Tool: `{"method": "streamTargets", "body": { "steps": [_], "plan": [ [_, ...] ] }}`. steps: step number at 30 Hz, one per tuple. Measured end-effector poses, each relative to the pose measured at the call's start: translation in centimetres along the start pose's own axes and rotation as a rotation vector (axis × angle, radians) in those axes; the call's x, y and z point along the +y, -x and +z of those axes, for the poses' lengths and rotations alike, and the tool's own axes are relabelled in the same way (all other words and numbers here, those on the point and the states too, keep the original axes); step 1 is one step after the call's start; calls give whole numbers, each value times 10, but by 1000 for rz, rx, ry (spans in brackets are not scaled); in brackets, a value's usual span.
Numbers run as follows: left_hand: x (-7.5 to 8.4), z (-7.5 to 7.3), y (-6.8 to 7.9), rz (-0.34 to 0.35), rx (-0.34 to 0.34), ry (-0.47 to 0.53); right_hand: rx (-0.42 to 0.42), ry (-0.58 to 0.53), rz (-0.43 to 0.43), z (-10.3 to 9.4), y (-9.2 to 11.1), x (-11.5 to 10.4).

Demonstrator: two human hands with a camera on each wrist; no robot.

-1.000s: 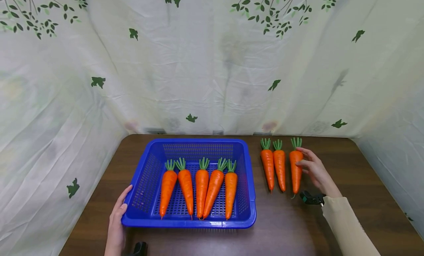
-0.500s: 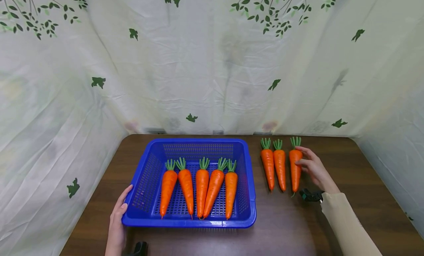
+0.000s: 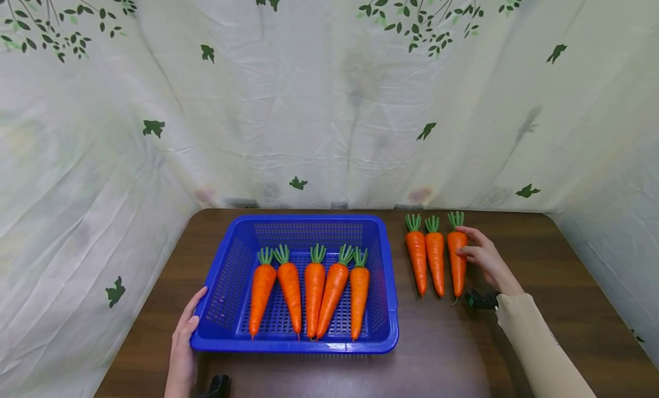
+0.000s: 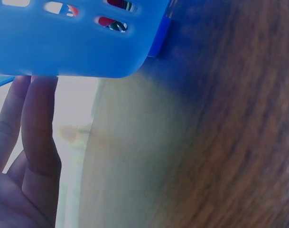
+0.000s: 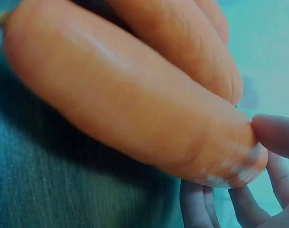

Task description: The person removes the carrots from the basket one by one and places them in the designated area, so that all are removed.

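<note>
At the right of the table my right hand [image 3: 486, 259] pinches the upper part of a carrot [image 3: 456, 259] between thumb and fingers. The right wrist view has this carrot [image 5: 135, 95] up close, thumb on one side and fingers on the other, below its leafy end. Two more carrots lie just to its left, the nearer carrot [image 3: 435, 261] and the outer carrot [image 3: 416, 258], tops pointing away. My left hand [image 3: 182, 335] touches the left side of a blue plastic basket [image 3: 294, 347] with fairly straight fingers; their tips are hidden behind the blue edge [image 4: 87, 52] in the left wrist view.
Several carrots [image 3: 314, 295] lie side by side in the basket, green tops toward the back. All stands on a brown wooden table [image 3: 432, 352]. A pale curtain [image 3: 329, 112] with leaf prints hangs behind and at both sides.
My right hand has slid its carrot a little left and away from me, closer to the other two. The left hand and the basket have stayed in place.
</note>
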State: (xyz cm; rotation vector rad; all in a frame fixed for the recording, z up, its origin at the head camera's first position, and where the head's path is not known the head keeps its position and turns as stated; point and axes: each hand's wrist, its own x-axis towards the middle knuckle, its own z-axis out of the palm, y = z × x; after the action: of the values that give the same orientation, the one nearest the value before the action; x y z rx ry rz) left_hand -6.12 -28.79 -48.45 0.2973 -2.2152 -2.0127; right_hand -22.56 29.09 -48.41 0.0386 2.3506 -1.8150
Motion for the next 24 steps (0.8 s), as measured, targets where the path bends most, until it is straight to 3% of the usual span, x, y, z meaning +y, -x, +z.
{"method": "streamTargets", "body": {
  "steps": [19,24],
  "plan": [
    [1,0,0,-15,-7,-3,-5,76,17,2,-6,0],
    [1,-1,-1,-34,-2,-20,-31,63,-27,-1,-6,3]
  ]
}}
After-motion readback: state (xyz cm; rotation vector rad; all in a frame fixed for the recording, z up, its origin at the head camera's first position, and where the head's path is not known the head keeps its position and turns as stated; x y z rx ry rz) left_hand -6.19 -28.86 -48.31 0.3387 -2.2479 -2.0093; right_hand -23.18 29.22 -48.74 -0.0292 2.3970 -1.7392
